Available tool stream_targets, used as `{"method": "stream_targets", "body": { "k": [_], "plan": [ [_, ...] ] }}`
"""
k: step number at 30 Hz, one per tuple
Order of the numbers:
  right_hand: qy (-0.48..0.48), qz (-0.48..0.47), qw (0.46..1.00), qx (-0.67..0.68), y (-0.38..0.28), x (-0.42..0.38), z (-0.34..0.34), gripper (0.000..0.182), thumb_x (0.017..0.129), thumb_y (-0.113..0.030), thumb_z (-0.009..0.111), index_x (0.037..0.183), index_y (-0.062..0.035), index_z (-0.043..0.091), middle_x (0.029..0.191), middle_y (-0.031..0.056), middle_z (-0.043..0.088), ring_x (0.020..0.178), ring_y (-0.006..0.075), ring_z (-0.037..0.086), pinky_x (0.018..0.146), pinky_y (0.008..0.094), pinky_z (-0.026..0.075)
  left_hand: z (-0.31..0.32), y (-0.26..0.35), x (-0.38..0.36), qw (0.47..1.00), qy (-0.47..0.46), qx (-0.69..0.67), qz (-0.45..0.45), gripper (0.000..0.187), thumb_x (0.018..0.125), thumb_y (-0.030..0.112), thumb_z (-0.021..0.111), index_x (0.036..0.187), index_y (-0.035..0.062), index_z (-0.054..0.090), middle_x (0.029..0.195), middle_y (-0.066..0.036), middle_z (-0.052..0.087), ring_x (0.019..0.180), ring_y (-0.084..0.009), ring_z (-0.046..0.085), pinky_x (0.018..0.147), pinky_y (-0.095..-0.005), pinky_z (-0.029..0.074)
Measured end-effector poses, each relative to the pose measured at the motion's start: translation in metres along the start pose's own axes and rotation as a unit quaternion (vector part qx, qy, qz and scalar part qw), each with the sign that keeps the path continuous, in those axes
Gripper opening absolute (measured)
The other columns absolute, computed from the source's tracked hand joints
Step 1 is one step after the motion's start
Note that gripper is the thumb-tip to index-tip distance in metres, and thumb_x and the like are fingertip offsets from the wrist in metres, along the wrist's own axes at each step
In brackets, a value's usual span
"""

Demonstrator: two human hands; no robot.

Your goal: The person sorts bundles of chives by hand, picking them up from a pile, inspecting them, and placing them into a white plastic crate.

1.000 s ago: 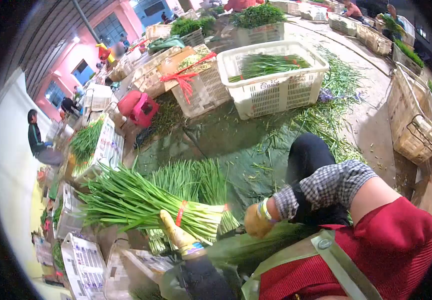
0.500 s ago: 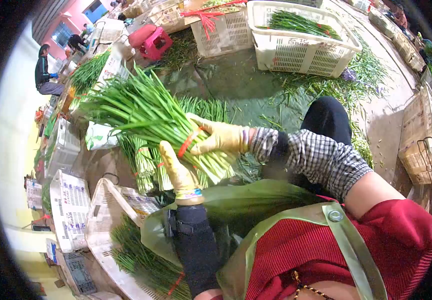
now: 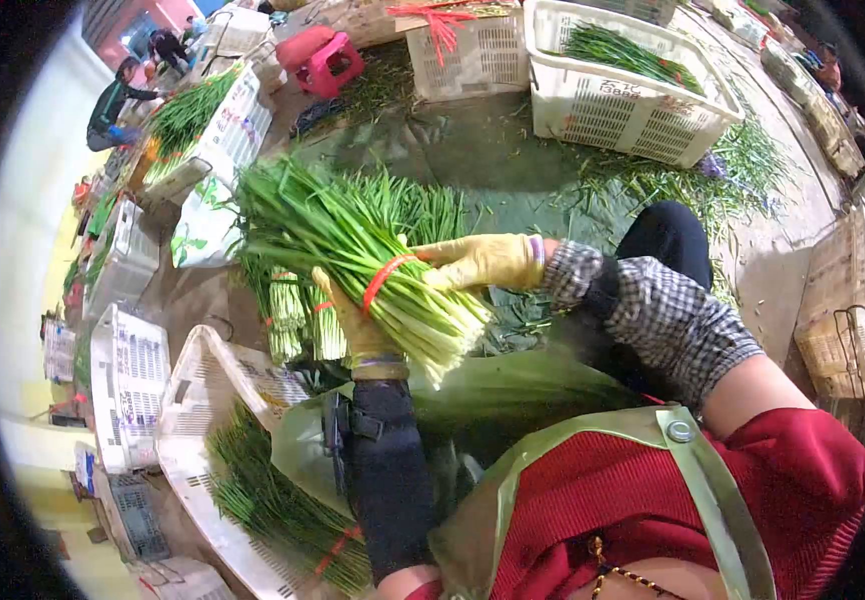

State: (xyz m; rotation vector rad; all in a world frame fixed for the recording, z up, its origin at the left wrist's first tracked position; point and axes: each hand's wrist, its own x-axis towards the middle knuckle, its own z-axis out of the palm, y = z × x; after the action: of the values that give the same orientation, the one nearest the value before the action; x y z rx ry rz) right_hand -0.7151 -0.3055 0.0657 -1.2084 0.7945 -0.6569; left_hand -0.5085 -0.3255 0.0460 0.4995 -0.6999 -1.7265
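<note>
A thick bunch of garlic chives [image 3: 433, 320], green leaves up and pale stems down, is held tilted between my hands. A red band [image 3: 385, 282] circles it near the middle. My left hand [image 3: 361, 330], in a yellow glove, supports the bunch from its left side, with the fingers partly hidden. From the right, my right hand [image 3: 483, 262], also gloved in yellow, grips it near the band, its fingertips partly out of sight. Behind and below lie several banded bunches [image 3: 328, 325] with their pale stems toward me.
To my lower left, a white crate [image 3: 193, 440] holds dark green bunches. Another white crate [image 3: 633, 115] with chives stands ahead right. A pink stool [image 3: 329, 72] is at the back. Loose leaves [image 3: 743, 170] litter the floor. A person [image 3: 118, 105] works at far left.
The bunch has shifted slightly right and turned, showing more of its stem ends and band. My right hand has moved right with it. The camera view has shifted a little.
</note>
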Motion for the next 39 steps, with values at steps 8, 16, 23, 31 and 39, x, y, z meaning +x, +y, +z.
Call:
{"method": "stream_targets", "body": {
  "k": [8, 16, 23, 31, 39],
  "plan": [
    [-0.073, 0.024, 0.841, -0.536, -0.067, -0.07, 0.005, 0.03, 0.084, -0.034, 0.07, 0.101, -0.0101, 0.071, 0.089, 0.0132, 0.071, 0.083, 0.0252, 0.067, 0.072, 0.0371, 0.053, -0.008, 0.0, 0.011, 0.991, 0.13, -0.033, -0.013, 0.064, 0.089, 0.052, 0.064, 0.129, 0.004, 0.053, 0.118, -0.01, 0.065, 0.1, -0.0263, 0.065, 0.09, -0.0432, 0.054],
    [0.065, -0.291, 0.762, -0.575, -0.035, -0.028, 0.044, 0.04, 0.079, -0.019, 0.066, 0.118, -0.012, 0.064, 0.084, 0.0102, 0.067, 0.076, 0.0314, 0.064, 0.069, 0.0427, 0.051, -0.005, -0.005, 0.011, 0.991, 0.131, -0.032, 0.008, 0.043, 0.092, 0.033, 0.066, 0.124, 0.0054, 0.057, 0.118, -0.007, 0.063, 0.099, -0.0207, 0.064, 0.086, -0.0381, 0.056],
    [-0.27, -0.023, 0.671, -0.69, 0.019, -0.071, 0.034, 0.024, 0.078, -0.03, 0.067, 0.082, -0.0064, 0.067, 0.081, 0.012, 0.066, 0.079, 0.03, 0.065, 0.067, 0.0415, 0.052, -0.006, -0.005, 0.012, 0.985, 0.162, 0.033, 0.039, 0.057, 0.089, 0.045, 0.066, 0.126, 0.0026, 0.057, 0.119, -0.009, 0.065, 0.1, -0.0254, 0.066, 0.088, -0.0396, 0.054],
    [0.009, -0.302, 0.759, -0.577, -0.027, -0.046, 0.046, 0.04, 0.075, -0.028, 0.071, 0.109, -0.0101, 0.063, 0.087, 0.009, 0.065, 0.08, 0.0281, 0.065, 0.072, 0.0398, 0.052, -0.011, -0.006, 0.014, 0.979, 0.198, -0.025, 0.044, 0.055, 0.085, 0.026, 0.076, 0.13, 0.0033, 0.053, 0.123, -0.008, 0.062, 0.104, -0.0226, 0.062, 0.087, -0.04, 0.055],
    [0.036, -0.307, 0.796, -0.52, -0.003, -0.035, 0.061, 0.015, 0.082, -0.022, 0.058, 0.096, -0.0219, 0.063, 0.069, 0.0047, 0.06, 0.07, 0.0241, 0.064, 0.065, 0.0379, 0.052, -0.024, -0.014, 0.021, 0.977, 0.203, 0.026, 0.064, 0.063, 0.086, 0.049, 0.069, 0.129, 0.0042, 0.055, 0.124, -0.008, 0.063, 0.103, -0.0254, 0.064, 0.092, -0.0416, 0.052]
  ]
}}
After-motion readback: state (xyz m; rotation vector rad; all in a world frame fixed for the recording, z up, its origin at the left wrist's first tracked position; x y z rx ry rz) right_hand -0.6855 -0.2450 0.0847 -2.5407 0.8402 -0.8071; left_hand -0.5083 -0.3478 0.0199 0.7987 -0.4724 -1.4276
